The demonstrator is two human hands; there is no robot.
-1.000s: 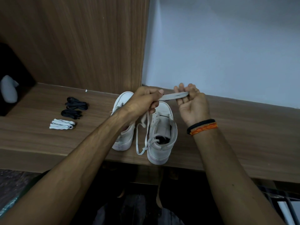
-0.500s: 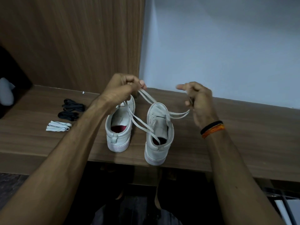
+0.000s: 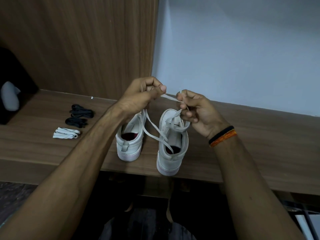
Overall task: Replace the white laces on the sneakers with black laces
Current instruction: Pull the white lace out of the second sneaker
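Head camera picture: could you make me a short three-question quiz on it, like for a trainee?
1. True or false: both black lace bundles lie untouched on the wooden shelf.
2. What do the left hand and right hand hold? A) a black lace B) a white lace C) a sneaker
3. Fill in: the folded white lace bundle lies nearer the shelf's ____ edge than the black ones.

Key: 1 true; 2 B; 3 front.

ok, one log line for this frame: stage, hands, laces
stage: unlacing | left hand: pinches white lace | right hand: pinches same lace | black laces: untouched on shelf
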